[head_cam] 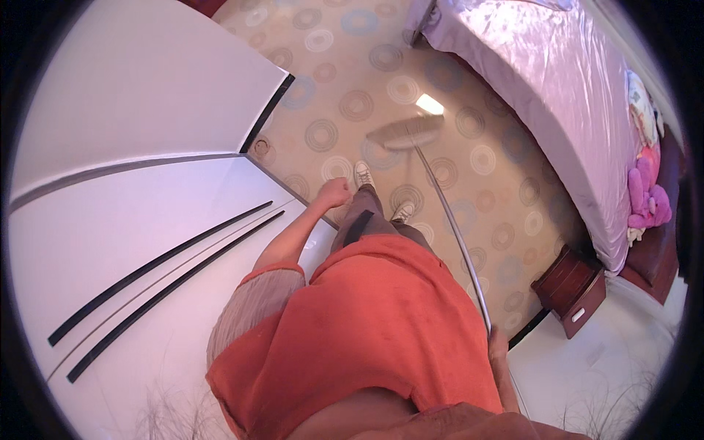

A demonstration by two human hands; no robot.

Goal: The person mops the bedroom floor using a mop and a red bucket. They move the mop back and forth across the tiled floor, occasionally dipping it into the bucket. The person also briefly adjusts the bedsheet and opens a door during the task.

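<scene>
My right hand is wrapped around the thin metal handle of a broom at my right side. The handle slants forward and down to a wide broom head, which is slightly blurred against the patterned floor. Fingers curled in a loose fist, my left hand hangs by my left leg with nothing visible in it. It is nearest to a white wardrobe front, apart from it.
At left stand white wardrobe doors with long black handles and a white panel edged in black. A bed with a lilac cover fills the right, bearing a pink plush toy. A dark red nightstand stands beside it.
</scene>
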